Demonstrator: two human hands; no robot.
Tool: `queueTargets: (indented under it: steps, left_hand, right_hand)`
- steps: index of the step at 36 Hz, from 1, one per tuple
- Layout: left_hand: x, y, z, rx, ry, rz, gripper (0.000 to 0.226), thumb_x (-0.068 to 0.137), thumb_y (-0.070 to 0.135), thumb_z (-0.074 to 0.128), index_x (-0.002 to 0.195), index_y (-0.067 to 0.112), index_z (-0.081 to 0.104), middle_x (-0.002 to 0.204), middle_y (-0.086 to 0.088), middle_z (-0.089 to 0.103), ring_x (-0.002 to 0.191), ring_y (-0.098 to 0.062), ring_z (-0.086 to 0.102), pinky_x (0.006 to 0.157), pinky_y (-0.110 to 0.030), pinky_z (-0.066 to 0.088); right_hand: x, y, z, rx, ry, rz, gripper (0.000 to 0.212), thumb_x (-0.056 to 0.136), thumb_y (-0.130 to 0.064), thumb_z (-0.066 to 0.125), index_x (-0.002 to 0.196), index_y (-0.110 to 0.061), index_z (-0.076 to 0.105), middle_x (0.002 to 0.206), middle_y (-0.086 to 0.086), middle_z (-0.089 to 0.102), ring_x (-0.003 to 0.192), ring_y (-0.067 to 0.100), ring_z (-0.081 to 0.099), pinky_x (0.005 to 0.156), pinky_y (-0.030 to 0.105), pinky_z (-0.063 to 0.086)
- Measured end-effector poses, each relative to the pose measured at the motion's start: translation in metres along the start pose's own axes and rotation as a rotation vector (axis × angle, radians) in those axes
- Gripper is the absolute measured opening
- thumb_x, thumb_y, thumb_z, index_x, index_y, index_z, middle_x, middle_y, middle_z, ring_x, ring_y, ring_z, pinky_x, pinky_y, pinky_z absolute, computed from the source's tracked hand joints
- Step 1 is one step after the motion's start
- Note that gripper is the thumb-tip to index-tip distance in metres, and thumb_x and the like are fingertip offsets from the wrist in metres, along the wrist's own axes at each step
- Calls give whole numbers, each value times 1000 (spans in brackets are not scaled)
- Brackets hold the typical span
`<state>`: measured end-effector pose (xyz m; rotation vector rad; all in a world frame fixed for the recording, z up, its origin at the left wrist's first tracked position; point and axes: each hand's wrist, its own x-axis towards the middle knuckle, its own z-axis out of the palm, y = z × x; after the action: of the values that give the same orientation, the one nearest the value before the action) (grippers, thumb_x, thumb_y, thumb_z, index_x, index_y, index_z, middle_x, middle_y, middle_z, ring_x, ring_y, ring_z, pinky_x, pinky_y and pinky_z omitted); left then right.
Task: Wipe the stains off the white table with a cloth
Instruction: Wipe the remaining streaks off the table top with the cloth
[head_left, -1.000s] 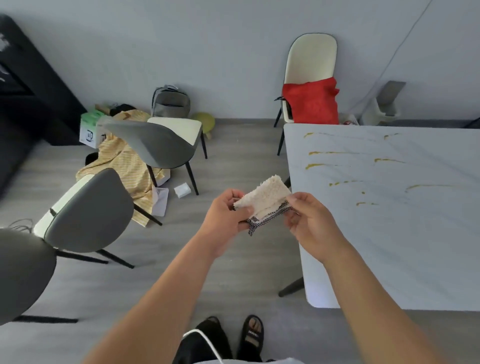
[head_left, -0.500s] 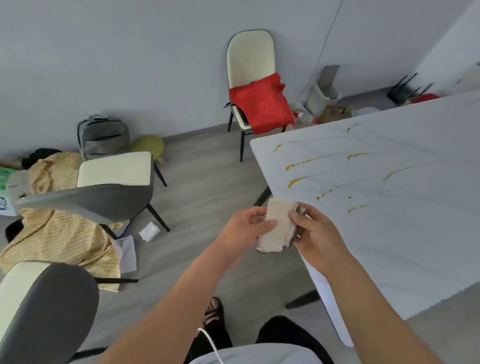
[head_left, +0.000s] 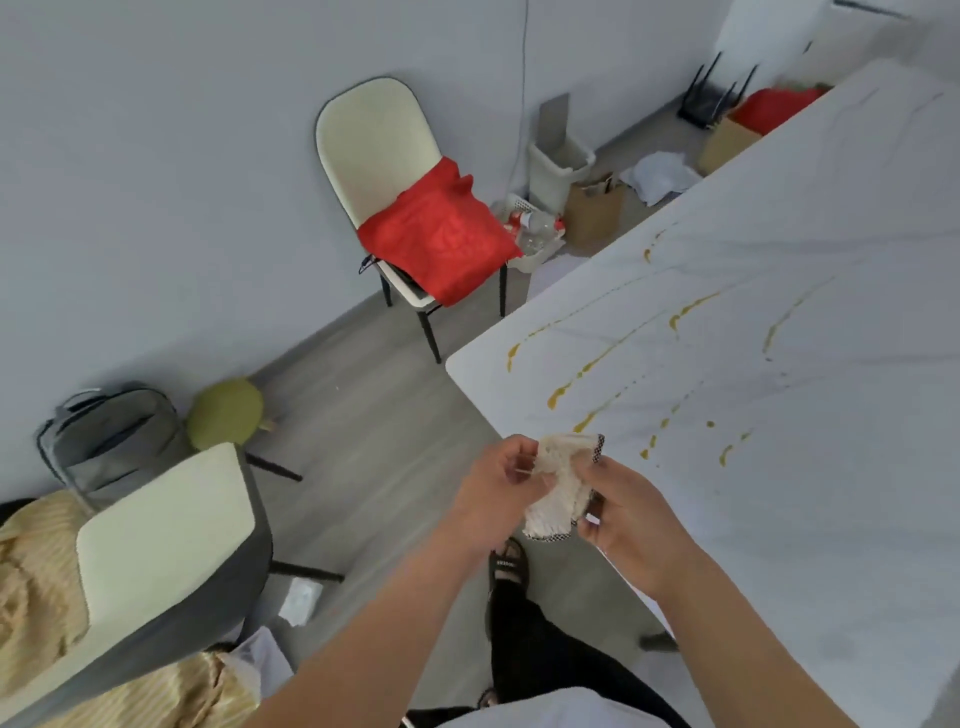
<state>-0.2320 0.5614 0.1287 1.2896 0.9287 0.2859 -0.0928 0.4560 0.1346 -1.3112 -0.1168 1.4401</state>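
Observation:
A cream, fluffy cloth (head_left: 558, 486) with a black-and-white checked edge hangs between both my hands, just over the near left edge of the white table (head_left: 810, 493). My left hand (head_left: 498, 486) pinches its left side, and my right hand (head_left: 631, 517) grips its right side and lower corner. Yellow-orange stains (head_left: 587, 366) run in several streaks and drops across the tabletop beyond the cloth, the nearest drops a short way right of it.
A cream chair with a red cloth (head_left: 436, 234) stands by the wall past the table corner. A grey-backed chair (head_left: 166, 561) is at my left, with a backpack (head_left: 111, 441) and green stool (head_left: 226, 413) behind it. A bin (head_left: 558, 166) and paper bag (head_left: 595, 210) sit by the wall.
The view has swung and tilted toward the table. Both hands have kept hold of the cloth and turned it from lying flat to hanging more upright, nearer the table edge.

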Motion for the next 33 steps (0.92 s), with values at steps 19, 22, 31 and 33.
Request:
queueTargets:
  steps: [19,22,31,33]
  left_hand:
    - [181,87,-30,311,-400,-98,12,98,13,66,90,21,65,85,5,67,89,-29,72,80,-44,63]
    - [210,89,-40,350,-590,-112,5,99,12,65,98,16,68,92,-1,70,97,-32,72,83,-46,63]
    - [260,95,-90,586,-1043,-99,3,96,22,70,99,22,71,95,-1,72,86,-19,71,80,-38,60]
    - [268,99,-101,640,-1087,-90,4,96,20,70,97,23,72,89,5,73,86,-15,71,76,-29,60]
  right_hand:
    - [105,-75,31,218,475,-172,20,101,-22,59,114,-11,70,111,9,74,105,27,71,95,54,55]
    - [116,-65,49,303,639,-215,20,101,-24,59,115,-14,70,113,8,74,105,25,71,95,53,55]
    - [145,-38,152,748,939,-346,24,100,-25,60,116,-12,72,116,15,73,107,32,70,94,51,54]
    - [148,-39,167,840,1002,-349,25,101,-26,59,117,-11,71,114,13,73,99,27,72,74,39,57]
